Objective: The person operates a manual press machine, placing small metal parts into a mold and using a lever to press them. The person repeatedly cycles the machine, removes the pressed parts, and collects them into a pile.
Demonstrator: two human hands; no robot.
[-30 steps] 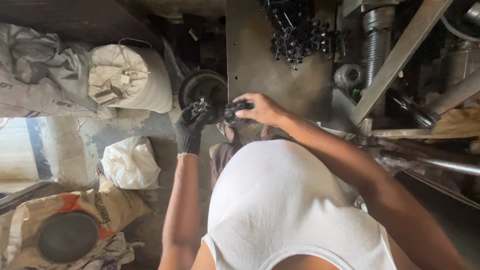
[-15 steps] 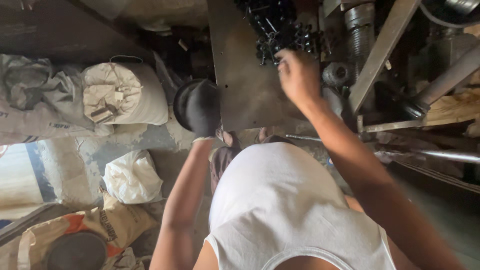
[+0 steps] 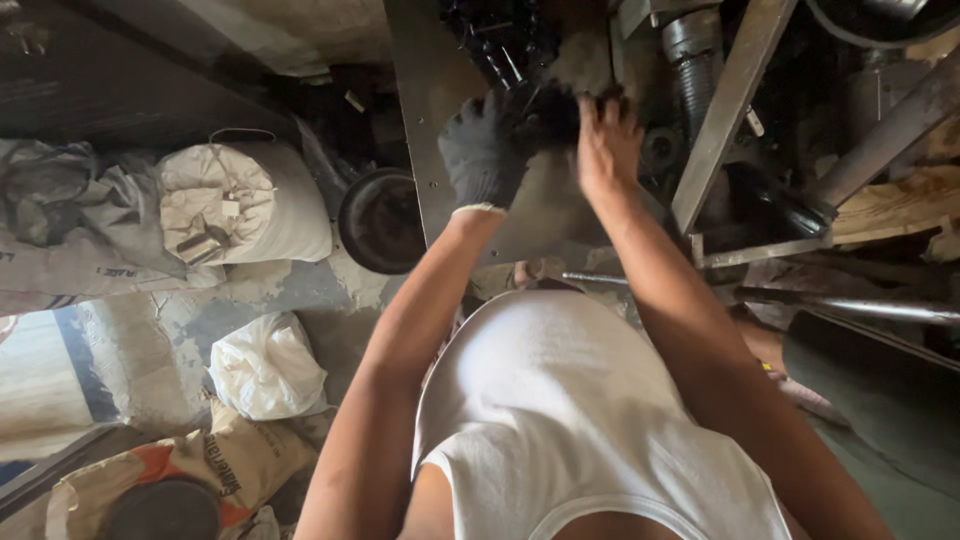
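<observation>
both hands went up: gloved left hand (image 3: 480, 150) and bare right hand (image 3: 605, 140) grip blurry black parts (image 3: 545, 115); hold tight, go slow.

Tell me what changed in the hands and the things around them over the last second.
The left hand in the dark work glove rose from in front of the body up the grey metal plate to the heap of small black metal parts. The bare right hand went there first and now lies beside it. Whether either grips a part is blurred. The white tied sack and round black pan kept their places.
</observation>
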